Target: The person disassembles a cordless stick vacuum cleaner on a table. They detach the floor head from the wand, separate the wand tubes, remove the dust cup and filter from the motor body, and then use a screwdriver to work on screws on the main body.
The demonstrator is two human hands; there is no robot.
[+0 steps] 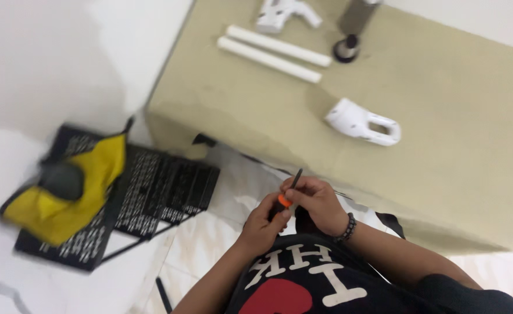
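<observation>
Both my hands are close to my chest, below the near edge of a table covered in beige cloth [454, 168]. My left hand [262, 224] grips the orange-and-black handle of a small screwdriver [286, 195]. My right hand [317, 200], with a bead bracelet at the wrist, closes around the dark shaft, whose tip points up. On the cloth lie a white plastic handle-shaped part [362, 122], two white tubes [276, 51] side by side, and another white plastic part [285, 14] at the far edge.
A grey cylinder with a dark round base [349, 40] stands beside the tubes. On the white tiled floor to the left lie black perforated metal panels [157, 189] with a yellow cloth and a grey object [64, 186] on them.
</observation>
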